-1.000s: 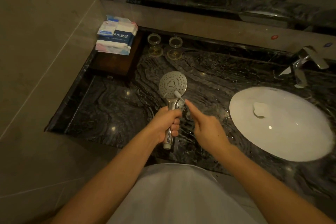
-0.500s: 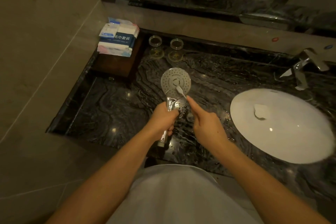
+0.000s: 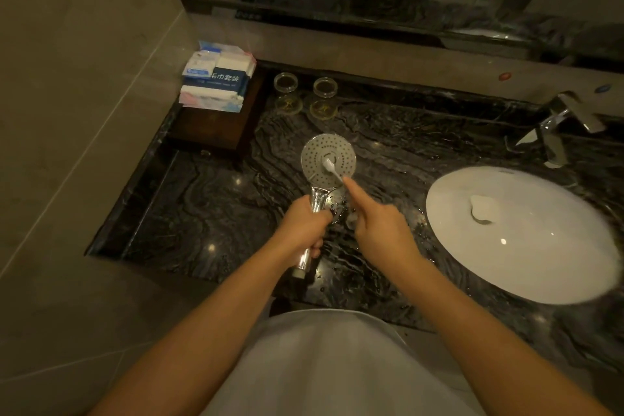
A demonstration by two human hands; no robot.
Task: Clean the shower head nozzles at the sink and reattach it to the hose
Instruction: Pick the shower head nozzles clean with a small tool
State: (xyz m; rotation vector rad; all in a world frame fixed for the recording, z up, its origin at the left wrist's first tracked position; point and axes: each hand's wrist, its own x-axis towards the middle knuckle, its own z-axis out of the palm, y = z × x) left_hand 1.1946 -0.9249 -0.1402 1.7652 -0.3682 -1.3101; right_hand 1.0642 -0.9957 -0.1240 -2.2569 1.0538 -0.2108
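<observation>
- My right hand (image 3: 378,226) pinched the handle of a white toothbrush (image 3: 332,169), index finger laid straight along it, the other fingers curled under; the bristles sat on the middle of the nozzle face.
- My left hand (image 3: 304,230) was wrapped round the chrome handle of the shower head (image 3: 328,159), fingers closed tight, face turned up toward me.
- I held the shower head above the dark marble counter (image 3: 209,213), left of the sink (image 3: 520,233), not over the bowl.
- To do this well, I judged I should keep the left grip firm so the face did not twist, work short strokes ring by ring out to the rim, then rinse at the sink.
- No hose was in view, so reattaching was not yet done.
- Farther left of the sink, a packet (image 3: 218,78) on a wooden tray (image 3: 216,132) read "毛巾套装"; its smaller print was too small to read.
</observation>
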